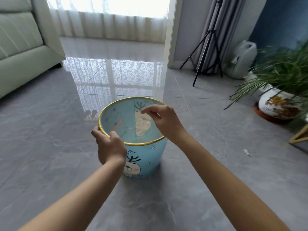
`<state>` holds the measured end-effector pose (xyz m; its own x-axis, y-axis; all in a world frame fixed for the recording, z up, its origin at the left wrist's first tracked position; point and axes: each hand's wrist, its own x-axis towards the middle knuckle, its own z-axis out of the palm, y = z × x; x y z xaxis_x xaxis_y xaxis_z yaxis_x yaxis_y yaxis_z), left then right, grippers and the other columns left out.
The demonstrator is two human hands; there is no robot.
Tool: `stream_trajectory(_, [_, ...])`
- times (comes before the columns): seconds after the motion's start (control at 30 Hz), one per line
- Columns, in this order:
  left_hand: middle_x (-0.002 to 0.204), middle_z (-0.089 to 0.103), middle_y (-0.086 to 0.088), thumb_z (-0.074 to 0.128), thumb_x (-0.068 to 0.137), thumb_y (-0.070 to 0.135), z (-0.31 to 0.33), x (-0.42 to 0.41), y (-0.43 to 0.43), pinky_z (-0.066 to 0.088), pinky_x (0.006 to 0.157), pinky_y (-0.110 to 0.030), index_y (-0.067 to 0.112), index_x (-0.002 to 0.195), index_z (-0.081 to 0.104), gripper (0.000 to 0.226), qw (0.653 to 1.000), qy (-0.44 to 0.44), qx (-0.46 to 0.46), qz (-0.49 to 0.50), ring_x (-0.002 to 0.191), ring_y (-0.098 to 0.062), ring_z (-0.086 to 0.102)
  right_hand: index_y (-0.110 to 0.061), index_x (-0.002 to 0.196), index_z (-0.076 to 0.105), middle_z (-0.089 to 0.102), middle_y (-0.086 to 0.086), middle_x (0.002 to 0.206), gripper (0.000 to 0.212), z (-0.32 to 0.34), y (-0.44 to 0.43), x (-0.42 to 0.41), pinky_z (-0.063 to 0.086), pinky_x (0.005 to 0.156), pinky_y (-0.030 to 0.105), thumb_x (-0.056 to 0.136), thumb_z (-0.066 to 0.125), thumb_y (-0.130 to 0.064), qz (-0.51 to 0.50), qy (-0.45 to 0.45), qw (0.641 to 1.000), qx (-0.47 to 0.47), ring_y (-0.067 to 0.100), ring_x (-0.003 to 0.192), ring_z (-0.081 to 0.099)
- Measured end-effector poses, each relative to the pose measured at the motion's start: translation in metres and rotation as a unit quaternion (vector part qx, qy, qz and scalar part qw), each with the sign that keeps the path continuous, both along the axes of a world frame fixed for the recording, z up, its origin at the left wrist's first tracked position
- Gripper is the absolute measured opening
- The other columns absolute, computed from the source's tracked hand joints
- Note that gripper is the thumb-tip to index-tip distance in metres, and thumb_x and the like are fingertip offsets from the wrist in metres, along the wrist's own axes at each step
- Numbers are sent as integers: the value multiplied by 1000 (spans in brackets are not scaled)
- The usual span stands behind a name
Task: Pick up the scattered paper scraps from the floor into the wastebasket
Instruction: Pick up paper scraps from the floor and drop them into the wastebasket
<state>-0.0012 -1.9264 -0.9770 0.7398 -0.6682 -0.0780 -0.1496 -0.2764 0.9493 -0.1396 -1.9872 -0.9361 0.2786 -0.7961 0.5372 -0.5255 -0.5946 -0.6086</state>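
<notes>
A light-blue wastebasket [150,157] with a gold rim and a bear print stands upright on the grey tiled floor in the middle of the view. My left hand [110,145] grips its near-left rim, thumb inside and fingers outside. Over the basket's opening, towards its right side, hovers my right hand [162,120] with thumb and fingers loosely curled; no scrap shows between them. One small white paper scrap [247,152] lies on the floor well to the right of the basket. What lies at the basket's bottom is unclear.
A pale green sofa [21,52] fills the far left. At the right stand a potted plant [276,104] in a white pot, a black tripod [205,55], a plastic jug [241,60] and a gold frame corner [300,135]. Glossy floor stretches to the curtained window.
</notes>
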Motion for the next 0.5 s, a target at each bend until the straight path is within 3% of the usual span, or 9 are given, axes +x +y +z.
stream_trajectory(0.13, [135,53,-5,35,91,17,-2,-24,4,35,88,-39,23,132,32,42,1000,-2,-10,-29,111,-36,53,-13,76,73,60,1,87,6,-8,4,-31,46,83,35,75,75,-19,-64,28,997,43,17,87,58])
stream_trajectory(0.23, [137,51,-4,35,92,17,-2,-40,3,36,88,-39,22,133,31,42,999,0,-14,-47,112,-34,53,-13,62,61,51,-1,84,32,-14,3,-62,39,81,32,74,73,-40,-171,46,983,53,17,88,50])
stream_trajectory(0.3, [140,48,-4,36,92,19,-1,-53,1,35,86,-38,20,134,30,42,998,3,-23,-63,113,-35,53,-8,68,65,50,0,84,34,-19,7,-88,39,79,28,84,61,-37,-230,-27,973,-3,15,86,49])
stream_trajectory(0.37, [142,46,-4,38,92,21,-3,-69,0,34,83,-35,19,133,30,41,996,14,-27,-82,114,-34,53,-9,81,67,55,4,89,20,-38,18,-126,39,79,25,89,53,-21,-295,-85,951,-38,15,87,51])
stream_trajectory(0.43, [142,44,-4,43,92,27,-6,-89,0,33,82,-33,19,132,31,43,994,25,-33,-103,117,-31,51,-11,91,63,59,7,93,13,-76,33,-174,41,77,27,90,51,-13,-355,-101,929,31,21,90,57])
stream_trajectory(0.5, [141,41,-3,48,91,31,-7,-103,0,33,85,-32,19,132,30,46,992,34,-43,-117,120,-28,49,-10,98,57,60,8,91,15,-120,52,-216,43,74,31,89,56,-21,-387,-80,897,200,30,92,60])
